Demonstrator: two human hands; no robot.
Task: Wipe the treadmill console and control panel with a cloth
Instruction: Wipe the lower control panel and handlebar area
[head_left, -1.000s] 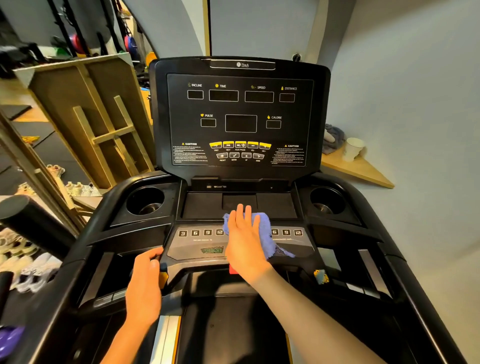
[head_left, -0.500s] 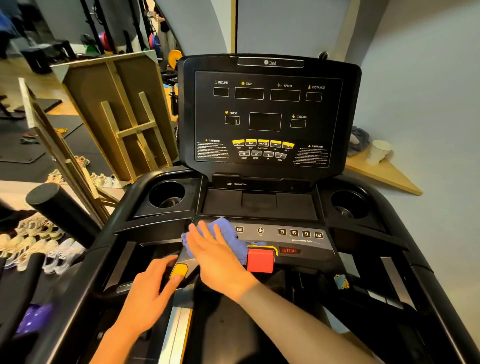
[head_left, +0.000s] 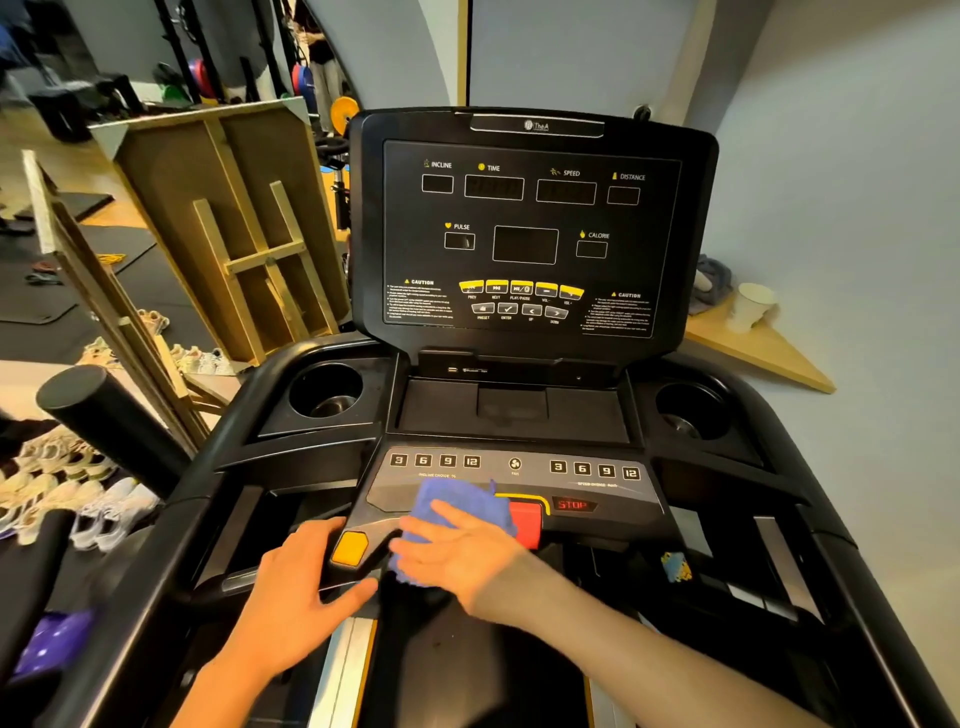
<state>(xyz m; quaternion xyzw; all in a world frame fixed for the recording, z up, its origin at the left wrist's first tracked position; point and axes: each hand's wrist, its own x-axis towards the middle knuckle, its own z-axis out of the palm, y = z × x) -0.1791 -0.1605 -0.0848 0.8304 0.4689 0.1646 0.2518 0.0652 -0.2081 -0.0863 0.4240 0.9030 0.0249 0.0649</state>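
Observation:
The black treadmill console (head_left: 530, 228) stands upright ahead with dark displays and yellow buttons. Below it lies the grey control panel (head_left: 597, 488) with number keys, a fan key and a red stop button (head_left: 525, 515). My right hand (head_left: 462, 551) lies flat on a blue cloth (head_left: 452, 506), pressing it onto the panel's lower left edge beside the stop button. My left hand (head_left: 306, 597) rests on the front bar, its thumb next to an orange button (head_left: 350, 548); its fingers curl loosely around the bar.
Cup holders (head_left: 324, 392) (head_left: 691, 413) flank a shallow black tray under the console. Wooden frames (head_left: 234, 234) lean at the left, with shoes (head_left: 78, 488) on the floor. A paper cup (head_left: 748, 306) stands on a wooden board at the right wall.
My right hand slid the cloth from the panel's middle to its left side, then down toward the lower front edge. The number keys are now uncovered. My left hand stayed on the bar.

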